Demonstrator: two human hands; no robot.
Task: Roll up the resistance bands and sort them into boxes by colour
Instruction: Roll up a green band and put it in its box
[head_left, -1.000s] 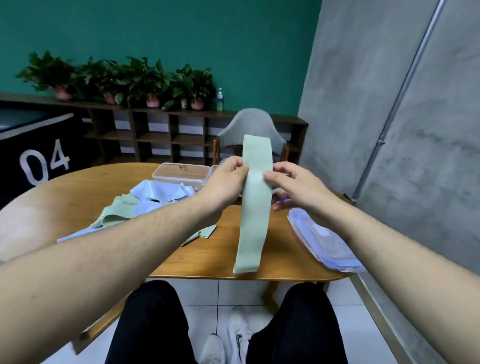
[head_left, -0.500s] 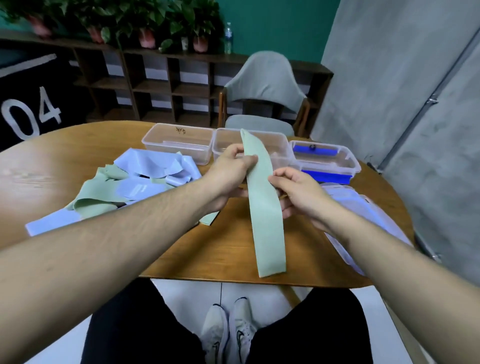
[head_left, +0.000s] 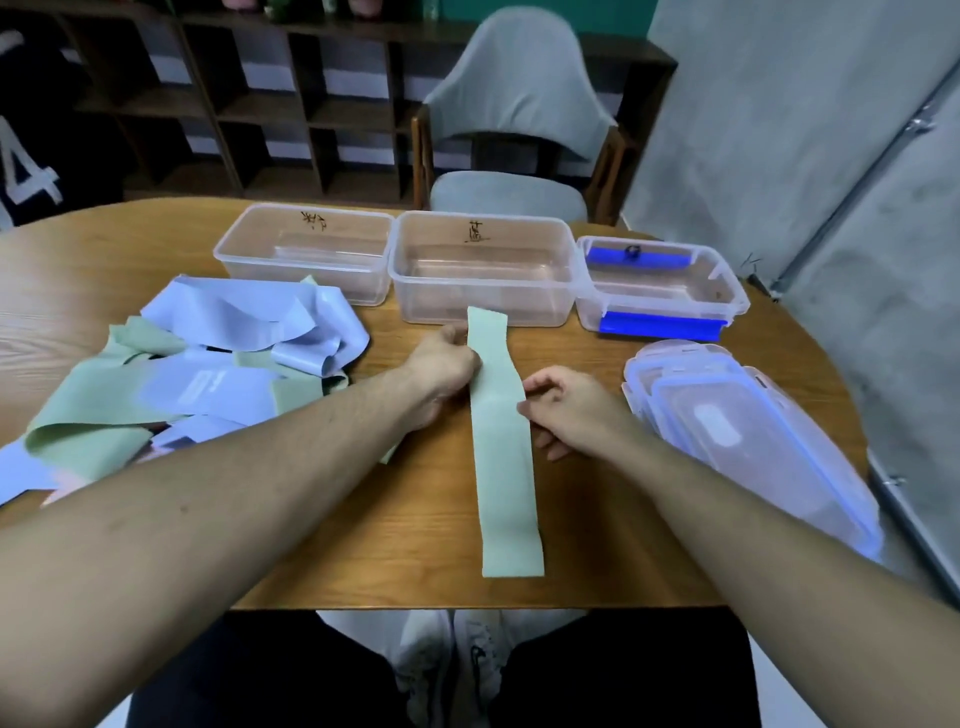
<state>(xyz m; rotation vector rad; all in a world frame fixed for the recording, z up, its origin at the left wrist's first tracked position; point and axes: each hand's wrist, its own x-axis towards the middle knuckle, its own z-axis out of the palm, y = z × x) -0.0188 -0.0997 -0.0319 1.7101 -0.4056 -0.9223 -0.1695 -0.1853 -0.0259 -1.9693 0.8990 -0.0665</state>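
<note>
The flat pale-green elastic resistance band (head_left: 503, 441) lies lengthwise on the round wooden table (head_left: 415, 545), its far end raised. The left hand (head_left: 441, 364) pinches its left edge; the right hand (head_left: 566, 405) pinches its right edge. Judged thin, limp and stretchy; gripping one end suits rolling. Three clear plastic boxes (head_left: 483, 270) stand beyond.

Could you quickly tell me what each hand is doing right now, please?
Left hand: pinching the left edge of the green band lying on the table.
Right hand: fingers curled, pinching the band's right edge.
</note>
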